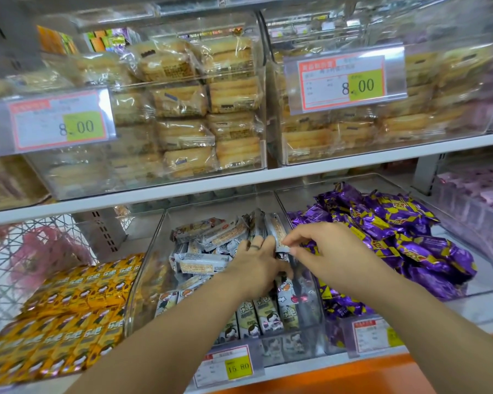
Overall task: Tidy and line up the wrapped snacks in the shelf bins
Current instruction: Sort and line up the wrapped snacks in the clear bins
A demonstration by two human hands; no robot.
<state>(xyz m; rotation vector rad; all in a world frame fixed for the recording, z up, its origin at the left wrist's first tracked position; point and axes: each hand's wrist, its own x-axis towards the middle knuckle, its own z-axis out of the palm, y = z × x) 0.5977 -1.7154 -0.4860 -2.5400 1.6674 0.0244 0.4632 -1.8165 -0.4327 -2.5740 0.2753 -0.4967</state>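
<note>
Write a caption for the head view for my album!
Left hand holds upright white packs, right hand pinches one, in the middle bin between yellow packs and purple candies.

The fingertips of our left hand were buried among the grey-and-white wrapped snack bars in the clear plastic bin. Our right hand and its forearm covered part of the shiny purple-and-yellow wrapped sweets. Between our forearms, the small print on the white price label was too fine to read. Left of our left hand, the orange wrapped packets ran off the edge. Far right of our right hand, the pink packets were blurred.
</note>
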